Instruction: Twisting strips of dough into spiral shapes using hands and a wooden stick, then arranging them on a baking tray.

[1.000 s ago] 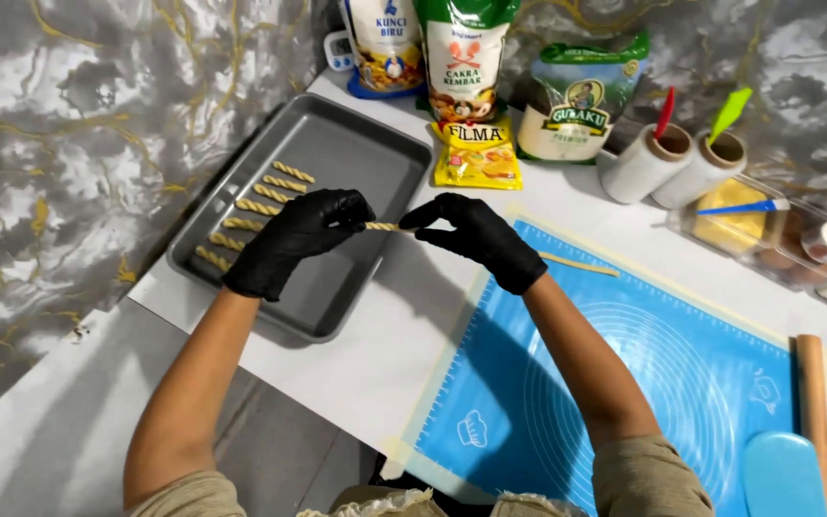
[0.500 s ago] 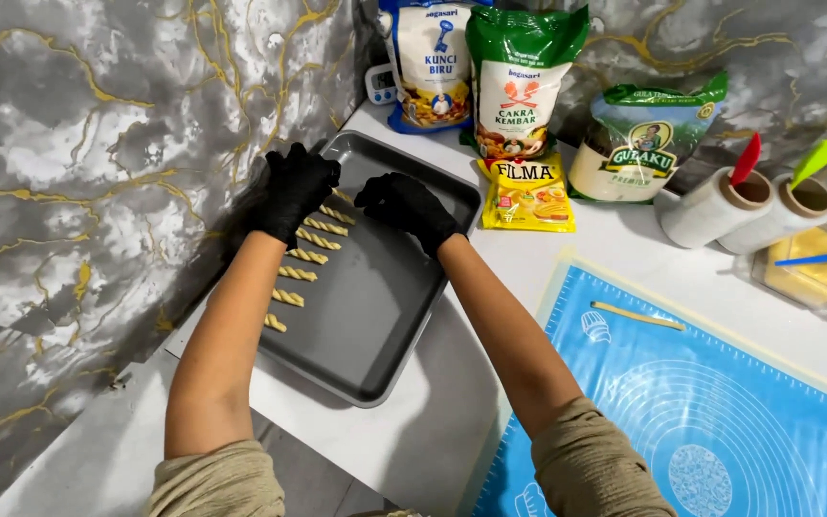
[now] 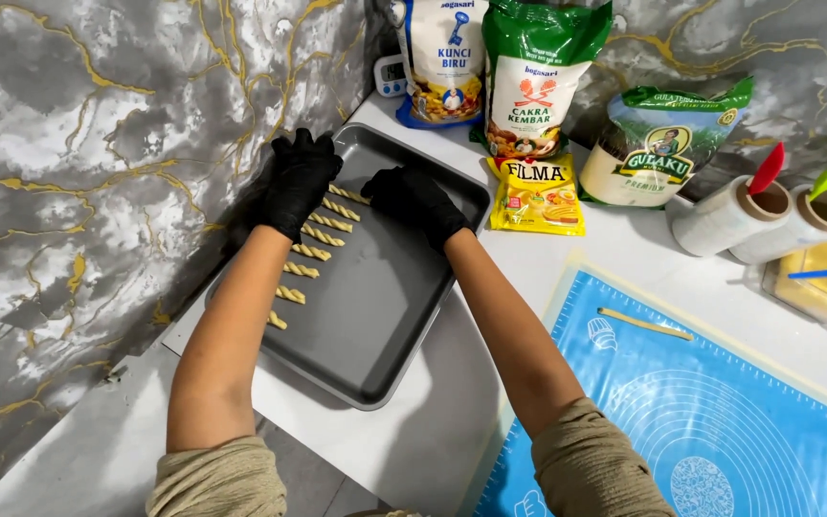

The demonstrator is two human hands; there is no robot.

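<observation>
Dough twist ends — under gloved left hand, right hand.

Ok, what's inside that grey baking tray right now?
A row of twisted dough sticks lies along the left side of the baking tray. Both gloved hands, left hand and right hand, cover the far end, hiding anything beneath.

twisted dough sticks: 6 visible | bags: 4 | film rolls: 2 | tray: 1

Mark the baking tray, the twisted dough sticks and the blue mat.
baking tray (image 3: 390, 316), head view, bare floor of the tray.
twisted dough sticks (image 3: 310, 252), head view, middle stick of the row.
blue mat (image 3: 720, 421), head view, bare centre.
</observation>
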